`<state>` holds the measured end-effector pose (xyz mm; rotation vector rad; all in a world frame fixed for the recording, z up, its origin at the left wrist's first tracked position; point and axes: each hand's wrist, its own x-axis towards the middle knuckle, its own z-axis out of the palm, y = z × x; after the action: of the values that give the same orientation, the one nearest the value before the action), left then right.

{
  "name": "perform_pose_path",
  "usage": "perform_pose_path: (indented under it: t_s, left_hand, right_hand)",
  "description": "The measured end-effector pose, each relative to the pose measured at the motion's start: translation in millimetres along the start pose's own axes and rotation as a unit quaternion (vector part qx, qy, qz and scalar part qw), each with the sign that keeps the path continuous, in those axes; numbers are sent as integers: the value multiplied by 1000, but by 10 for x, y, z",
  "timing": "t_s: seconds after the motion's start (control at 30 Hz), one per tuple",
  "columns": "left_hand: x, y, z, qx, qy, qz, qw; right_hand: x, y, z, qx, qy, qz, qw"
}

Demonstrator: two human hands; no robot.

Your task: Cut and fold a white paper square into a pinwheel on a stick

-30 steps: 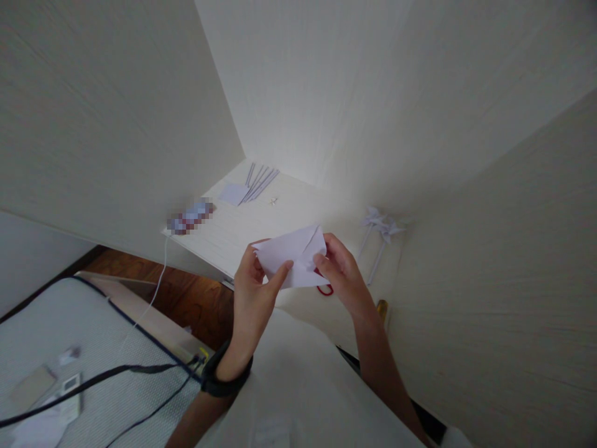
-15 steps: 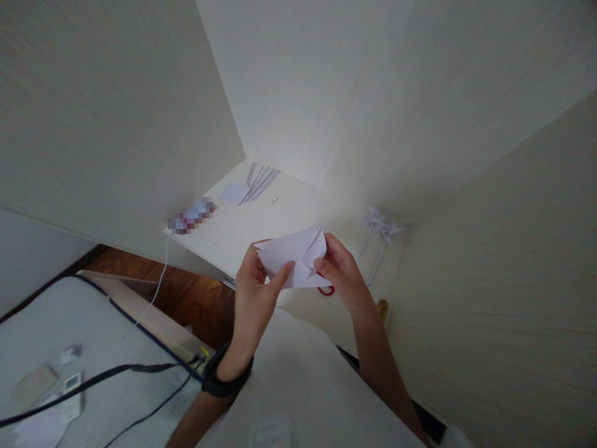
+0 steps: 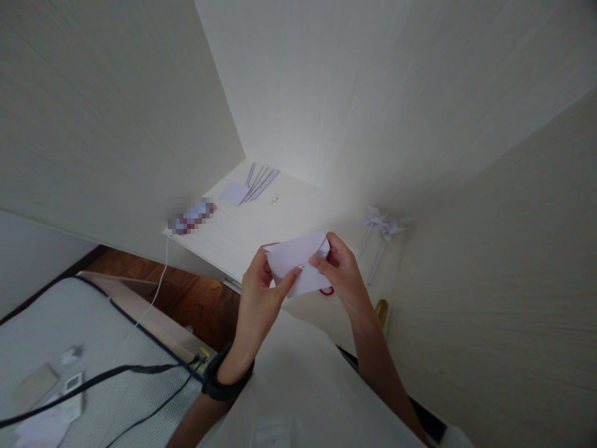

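Note:
A pale sheet of paper [image 3: 293, 254] is held up in front of me, above the near part of the desk. My left hand [image 3: 263, 280] grips its left side, thumb pressed on the front face near the middle. On the other side my right hand [image 3: 342, 267] pinches the upper right part, where a corner is bent inward under the thumb. Both thumbs lie close together at the paper's centre. Beneath the paper, the red handle loop [image 3: 327, 291] of a tool peeks out; the rest of it is hidden.
Two paper pinwheels [image 3: 390, 230] on sticks lie on the desk [image 3: 298, 208] at the right. At the back left are several thin sticks [image 3: 262, 183], a paper square [image 3: 234, 193] and tiny pins [image 3: 273, 201]. A blurred-out object [image 3: 191, 216] sits at the left edge. A yellow roll [image 3: 382, 313] is near my right forearm.
The paper has shifted slightly right and down with my left hand. My right thumb has moved inward, carrying the bent corner toward the middle, nearer my left thumb.

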<state>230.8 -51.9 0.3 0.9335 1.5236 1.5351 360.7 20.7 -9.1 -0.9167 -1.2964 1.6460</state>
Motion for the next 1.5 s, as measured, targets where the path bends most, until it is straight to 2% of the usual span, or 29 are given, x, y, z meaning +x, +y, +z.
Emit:
perform_pose_path:
  t_s: [0.27,0.67,0.93,1.07,1.17,1.33,1.43,1.5]
  left_hand:
    - [-8,-4,-15,-27,-11,8,1000]
    - [8,24,-1,-27,1,-2,1000]
    - [32,27,20,-39,11,-31,999]
    - [52,-13,21,-59,36,-29,997]
    - [82,-70,19,-88,75,-25,993]
    - [144,-154,15,-123,139,-8,983]
    - [177,-170,12,-132,175,8,976]
    - [192,-171,8,-129,195,17,972]
  right_hand:
    - [-14,-34,9,14,0,-1,1000]
    - [-26,-35,14,3,-6,3,1000]
    - [-29,-57,35,3,-13,1,1000]
    - [-32,-52,25,-14,-7,-11,1000]
    - [-43,-29,-1,-59,12,-65,996]
    - [-100,-59,-22,-216,18,-207,954]
    - [-152,-126,-2,-314,-3,-276,908]
    - [-182,-165,16,-389,-29,-297,871]
